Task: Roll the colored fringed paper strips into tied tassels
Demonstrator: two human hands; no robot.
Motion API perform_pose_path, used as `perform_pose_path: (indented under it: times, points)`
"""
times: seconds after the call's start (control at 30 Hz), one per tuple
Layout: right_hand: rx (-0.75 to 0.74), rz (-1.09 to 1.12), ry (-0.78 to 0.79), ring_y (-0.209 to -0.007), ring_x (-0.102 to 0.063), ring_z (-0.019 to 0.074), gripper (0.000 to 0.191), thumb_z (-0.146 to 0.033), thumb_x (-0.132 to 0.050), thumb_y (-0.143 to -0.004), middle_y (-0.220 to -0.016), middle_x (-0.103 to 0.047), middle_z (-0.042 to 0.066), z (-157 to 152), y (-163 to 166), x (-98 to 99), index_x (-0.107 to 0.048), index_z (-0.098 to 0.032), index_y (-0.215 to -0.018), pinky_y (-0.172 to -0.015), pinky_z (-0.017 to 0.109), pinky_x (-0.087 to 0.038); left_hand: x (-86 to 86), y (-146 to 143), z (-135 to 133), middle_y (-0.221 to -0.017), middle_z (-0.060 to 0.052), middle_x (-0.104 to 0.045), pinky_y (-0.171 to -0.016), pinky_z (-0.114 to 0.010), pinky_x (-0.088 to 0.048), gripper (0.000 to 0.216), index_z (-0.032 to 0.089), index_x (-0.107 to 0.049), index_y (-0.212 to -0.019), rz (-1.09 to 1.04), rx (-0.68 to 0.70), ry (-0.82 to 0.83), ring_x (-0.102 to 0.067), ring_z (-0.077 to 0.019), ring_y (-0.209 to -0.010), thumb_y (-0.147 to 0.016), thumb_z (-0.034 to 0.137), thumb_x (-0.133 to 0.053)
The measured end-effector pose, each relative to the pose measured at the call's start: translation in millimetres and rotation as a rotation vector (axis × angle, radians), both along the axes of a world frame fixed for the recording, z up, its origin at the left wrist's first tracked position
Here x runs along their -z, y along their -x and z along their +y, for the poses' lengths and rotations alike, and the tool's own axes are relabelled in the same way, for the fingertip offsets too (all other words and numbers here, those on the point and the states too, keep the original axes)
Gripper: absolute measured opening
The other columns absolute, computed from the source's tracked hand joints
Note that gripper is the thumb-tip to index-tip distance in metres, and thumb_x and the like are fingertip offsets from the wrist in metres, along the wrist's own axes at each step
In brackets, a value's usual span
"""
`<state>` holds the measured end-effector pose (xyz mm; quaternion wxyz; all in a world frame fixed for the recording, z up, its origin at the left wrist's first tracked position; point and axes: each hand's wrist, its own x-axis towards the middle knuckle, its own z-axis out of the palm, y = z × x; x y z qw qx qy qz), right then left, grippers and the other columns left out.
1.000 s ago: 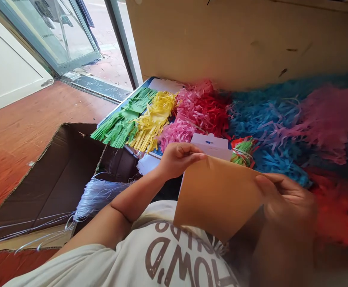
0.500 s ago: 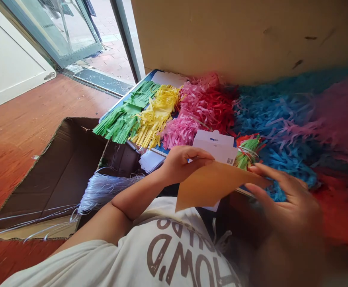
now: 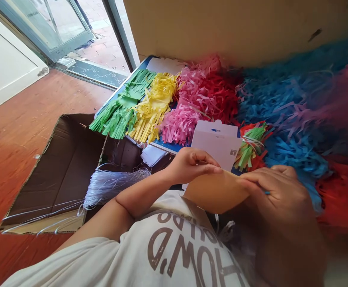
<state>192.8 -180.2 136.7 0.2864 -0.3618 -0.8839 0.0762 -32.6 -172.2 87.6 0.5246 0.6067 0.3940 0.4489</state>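
A person in a printed cream T-shirt (image 3: pixel 123 261) holds an orange-brown sheet (image 3: pixel 216 192) in both hands, just above the lap and in front of the near edge of a blue-topped table (image 3: pixel 169 146). The left hand (image 3: pixel 192 165) pinches the sheet's upper left edge between thumb and fingers, while the right hand (image 3: pixel 277 193) grips its right end, thumb to the fore, so that the sheet is tilted and slightly bowed between them. Just beyond the left hand, a white card (image 3: pixel 214 144) with a slotted tab lies near a red-and-green bundle (image 3: pixel 250 146) bound with pale string. Fringed strips cover much of the tabletop from left to right: green strips (image 3: pixel 118 104), yellow strips (image 3: pixel 156 107), pink strips (image 3: pixel 188 109), deep red strips (image 3: pixel 224 99) and a broad spread of blue strips (image 3: pixel 293 153), with a red heap (image 3: pixel 341 199) at the right, past the right hand. Below the table's left side, an open cardboard box (image 3: pixel 66 163) stands on a reddish floor (image 3: pixel 45 95), a hank of shiny white string (image 3: pixel 111 186) lying across its near side with loose ends trailing left. White cards (image 3: pixel 153 154) lie near the left forearm, and beyond the floor a glass door (image 3: pixel 57 30) opens onto paving
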Motion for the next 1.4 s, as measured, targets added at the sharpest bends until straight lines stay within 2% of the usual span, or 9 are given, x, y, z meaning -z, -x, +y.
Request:
perform_pose_path:
  times: [0.33,0.5,0.6,0.73,0.83,1.03,1.13,1.23,1.4]
  points:
    - [0.033,0.02,0.059,-0.06,-0.06,0.0138,0.019,-0.026,-0.056,-0.097,-0.069,-0.069,-0.004,-5,-10,8.7,-0.066,-0.023,-0.081,-0.074,0.036,-0.034,-3.2,5,0,-0.079,-0.006,-0.077,-0.065,-0.017,-0.05,0.02,0.015,-0.078,-0.082,0.168,0.07,-0.239,-0.071,-0.0136,-0.071,-0.086,0.034,-0.071]
    - [0.101,-0.228,-0.045,-0.082,-0.069,0.0206,0.015,-0.033,-0.057,-0.097,-0.092,-0.076,0.001,-12,-3,8.6,-0.068,-0.023,-0.099,-0.081,0.039,-0.031,3.3,-3,-2,-0.081,-0.007,-0.077,-0.066,-0.017,-0.05,0.019,0.015,-0.077,-0.091,0.254,0.081,-0.367,-0.071,-0.0131,-0.072,-0.091,0.029,-0.064]
    - [0.152,-0.31,-0.071,-0.083,-0.069,0.021,0.014,-0.031,-0.056,-0.097,-0.093,-0.075,0.001,-15,2,9.0,-0.067,-0.022,-0.099,-0.081,0.039,-0.029,7.7,-7,-5,-0.079,-0.009,-0.076,-0.066,-0.019,-0.05,0.021,0.015,-0.077,-0.091,0.269,0.064,-0.393,-0.07,-0.0137,-0.071,-0.091,0.032,-0.064]
    - [0.068,-0.211,-0.008,-0.078,-0.067,0.018,0.021,-0.028,-0.05,-0.1,-0.082,-0.073,-0.002,-12,-5,12.4,-0.066,-0.023,-0.088,-0.08,0.038,-0.03,12.2,-6,-9,-0.081,-0.009,-0.076,-0.069,-0.02,-0.053,0.031,0.014,-0.073,-0.096,0.078,0.097,-0.173,-0.071,-0.0141,-0.072,-0.08,0.04,-0.077]
    - [0.033,-0.172,0.04,-0.079,-0.068,0.0183,0.024,-0.031,-0.049,-0.101,-0.084,-0.074,-0.001,-8,-18,10.6,-0.067,-0.024,-0.088,-0.079,0.037,-0.033,14.2,-5,-10,-0.077,-0.009,-0.075,-0.064,-0.02,-0.053,0.037,0.011,-0.072,-0.083,-0.093,0.066,0.017,-0.07,-0.0141,-0.069,-0.076,0.047,-0.078]
    - [0.178,-0.195,-0.108,-0.092,-0.069,0.0247,0.02,-0.032,-0.061,-0.094,-0.105,-0.075,0.007,-13,-16,1.4,-0.067,-0.021,-0.11,-0.083,0.039,-0.037,13.0,-12,-11,-0.07,-0.009,-0.074,-0.06,-0.021,-0.051,0.037,0.011,-0.074,-0.071,-0.071,-0.052,0.064,-0.068,-0.0148,-0.064,-0.072,0.048,-0.081]
    - [0.101,-0.007,0.02,-0.085,-0.068,0.0199,0.005,-0.025,-0.064,-0.092,-0.092,-0.074,0.003,-14,0,12.3,-0.067,-0.023,-0.095,-0.081,0.037,-0.042,14.7,-16,-11,-0.068,-0.008,-0.074,-0.059,-0.02,-0.05,0.038,0.011,-0.073,-0.068,-0.159,-0.02,0.121,-0.066,-0.0134,-0.062,-0.066,0.047,-0.085]
    - [0.119,0.16,0.089,-0.078,-0.068,0.018,0.006,-0.02,-0.065,-0.09,-0.082,-0.072,0.0,-11,9,28.5,-0.067,-0.025,-0.087,-0.074,0.035,-0.045,19.0,-19,-11,-0.063,-0.005,-0.07,-0.055,-0.019,-0.047,0.044,0.011,-0.067,-0.062,-0.222,-0.036,0.203,-0.062,-0.0108,-0.057,-0.058,0.048,-0.089]
    - [0.161,0.153,-0.081,-0.08,-0.071,0.0188,0.016,-0.017,-0.072,-0.084,-0.091,-0.075,-0.001,-12,6,44.5,-0.07,-0.028,-0.095,-0.079,0.038,-0.046,24.5,-19,-9,-0.063,-0.005,-0.069,-0.054,-0.02,-0.044,0.046,0.01,-0.066,-0.064,-0.209,-0.064,0.292,-0.06,-0.0103,-0.058,-0.06,0.05,-0.087]
